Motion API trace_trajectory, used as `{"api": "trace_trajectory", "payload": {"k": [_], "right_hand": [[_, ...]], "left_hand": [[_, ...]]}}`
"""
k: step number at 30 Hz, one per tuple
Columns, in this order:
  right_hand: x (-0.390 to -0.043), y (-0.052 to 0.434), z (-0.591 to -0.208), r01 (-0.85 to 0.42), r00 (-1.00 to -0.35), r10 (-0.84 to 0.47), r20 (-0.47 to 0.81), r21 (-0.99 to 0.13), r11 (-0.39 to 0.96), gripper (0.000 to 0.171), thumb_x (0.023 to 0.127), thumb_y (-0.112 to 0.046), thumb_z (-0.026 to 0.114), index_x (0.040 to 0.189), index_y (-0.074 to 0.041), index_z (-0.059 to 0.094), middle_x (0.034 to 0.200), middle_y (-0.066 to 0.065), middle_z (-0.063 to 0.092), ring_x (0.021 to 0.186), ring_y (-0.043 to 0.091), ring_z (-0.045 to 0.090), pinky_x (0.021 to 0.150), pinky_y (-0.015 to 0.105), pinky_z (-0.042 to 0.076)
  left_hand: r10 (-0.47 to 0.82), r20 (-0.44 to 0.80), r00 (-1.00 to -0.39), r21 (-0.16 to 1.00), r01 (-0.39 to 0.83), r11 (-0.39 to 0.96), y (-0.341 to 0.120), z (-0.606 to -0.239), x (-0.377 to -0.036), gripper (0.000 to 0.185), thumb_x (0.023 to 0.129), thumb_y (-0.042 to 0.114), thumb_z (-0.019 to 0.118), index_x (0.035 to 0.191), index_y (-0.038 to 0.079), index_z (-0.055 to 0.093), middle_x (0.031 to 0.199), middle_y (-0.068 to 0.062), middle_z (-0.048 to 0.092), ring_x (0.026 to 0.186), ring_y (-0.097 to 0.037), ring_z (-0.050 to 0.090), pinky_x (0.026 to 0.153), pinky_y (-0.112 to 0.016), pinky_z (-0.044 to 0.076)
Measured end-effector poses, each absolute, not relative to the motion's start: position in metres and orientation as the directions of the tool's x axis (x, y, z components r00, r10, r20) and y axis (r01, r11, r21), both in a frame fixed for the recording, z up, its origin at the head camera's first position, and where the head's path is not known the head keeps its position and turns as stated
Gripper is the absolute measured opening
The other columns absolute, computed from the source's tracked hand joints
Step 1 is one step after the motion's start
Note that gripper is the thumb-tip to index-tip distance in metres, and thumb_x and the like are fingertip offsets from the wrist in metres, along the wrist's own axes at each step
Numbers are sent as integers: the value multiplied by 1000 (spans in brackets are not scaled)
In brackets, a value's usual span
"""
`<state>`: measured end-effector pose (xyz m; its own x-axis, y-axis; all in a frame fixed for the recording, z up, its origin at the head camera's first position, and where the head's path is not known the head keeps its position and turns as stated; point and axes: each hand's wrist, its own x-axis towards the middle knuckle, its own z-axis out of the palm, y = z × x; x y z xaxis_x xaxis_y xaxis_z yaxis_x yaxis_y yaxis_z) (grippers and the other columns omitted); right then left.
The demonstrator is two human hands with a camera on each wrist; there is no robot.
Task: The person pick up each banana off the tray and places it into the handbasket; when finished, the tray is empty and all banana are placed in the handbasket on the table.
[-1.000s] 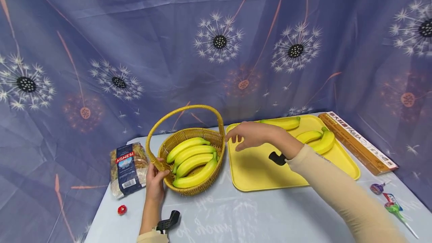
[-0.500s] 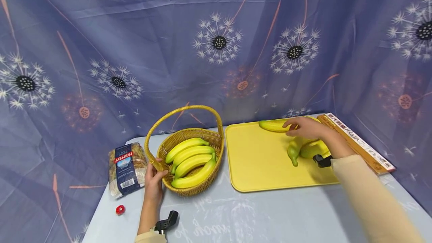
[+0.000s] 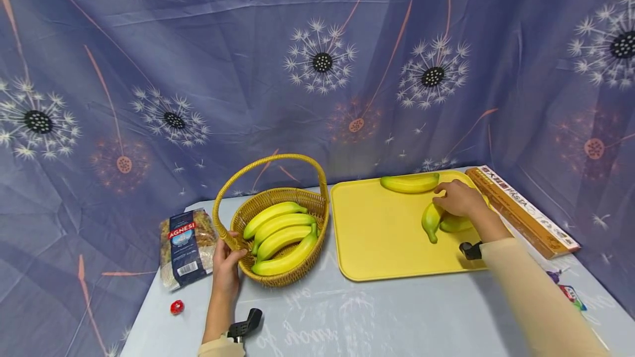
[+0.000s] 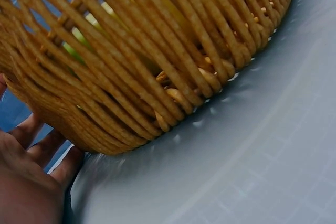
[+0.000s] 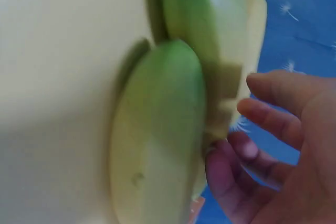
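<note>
My left hand (image 3: pixel 228 269) grips the near-left rim of a wicker basket (image 3: pixel 297 196), thumb over the edge. Several yellow bananas (image 3: pixel 285 241) lie in the basket. In the left wrist view the hand's fingers (image 4: pixel 50 148) rest along the woven wall. My right hand (image 3: pixel 461 200) is over the right part of a yellow tray (image 3: pixel 382 247), fingers loosely bent. Below it lie two bananas, one with its stem toward me (image 3: pixel 431 222), the other beside it (image 3: pixel 453 223). In the right wrist view the fingertips are right beside the nearer banana (image 5: pixel 157 140), not closed round it.
A third banana (image 3: pixel 410 183) lies along the tray's back edge. A long pasta box (image 3: pixel 526 214) is right of the tray. Left of the basket are a pasta bag (image 3: pixel 187 247) and a red wrapped candy (image 3: pixel 177 307). Lollipops (image 3: pixel 570 293) lie at the right edge.
My right hand has moved from beside the basket rightward across the tray, then slightly lower to the right-hand bananas. The left hand and the basket stay in place.
</note>
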<state>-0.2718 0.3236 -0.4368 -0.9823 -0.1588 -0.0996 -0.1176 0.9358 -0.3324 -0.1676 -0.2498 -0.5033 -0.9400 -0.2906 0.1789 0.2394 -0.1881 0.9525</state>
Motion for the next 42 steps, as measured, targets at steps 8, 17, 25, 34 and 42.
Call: {"api": "trace_trajectory", "payload": {"k": [8, 17, 25, 34, 42], "right_hand": [[-274, 305, -449, -92, -994, -104, -21, -322, 942, 54, 90, -40, 62, 123, 2, 60, 108, 24, 49, 87, 36, 50, 70, 51, 43], [-271, 283, -457, -53, -998, -63, -10, -422, 905, 58, 92, -39, 61, 131, 2, 54, 107, 25, 43, 86, 34, 45, 63, 43, 42], [-265, 274, -457, 11, -999, -4, -32, -473, 881, 68, 89, -47, 61, 136, 1, 48, 119, 30, 46, 104, 45, 38, 70, 51, 42], [-261, 274, -463, 61, -994, 4, -107, -530, 846, 73, 92, -48, 55, 143, 0, 34, 136, 28, 44, 116, 53, 41, 90, 62, 34], [-251, 269, -450, 9, -995, -49, -84, -578, 816, 76, 91, -54, 53, 146, -6, 33, 140, 27, 42, 121, 52, 39, 93, 65, 30]], "left_hand": [[-304, 186, -934, 951, 249, -183, -251, -503, -169, 42, 81, -15, 49, 123, -8, 42, 122, -23, 43, 109, -34, 42, 85, -28, 41], [-292, 168, -942, 953, 230, -195, -251, -502, -170, 43, 81, -16, 48, 123, -9, 41, 122, -21, 42, 110, -35, 41, 85, -28, 40], [-267, 203, -942, 939, 265, -220, -253, -501, -170, 45, 81, -15, 48, 125, -11, 39, 121, -25, 42, 108, -35, 41, 85, -30, 40], [-247, 207, -947, 840, 301, -452, -257, -507, -167, 41, 81, -16, 50, 121, -11, 45, 117, -19, 48, 105, -29, 44, 91, -36, 38], [-240, 219, -946, 859, 304, -412, -257, -506, -164, 49, 78, -18, 47, 125, -19, 32, 119, -26, 42, 107, -33, 41, 92, -39, 37]]}}
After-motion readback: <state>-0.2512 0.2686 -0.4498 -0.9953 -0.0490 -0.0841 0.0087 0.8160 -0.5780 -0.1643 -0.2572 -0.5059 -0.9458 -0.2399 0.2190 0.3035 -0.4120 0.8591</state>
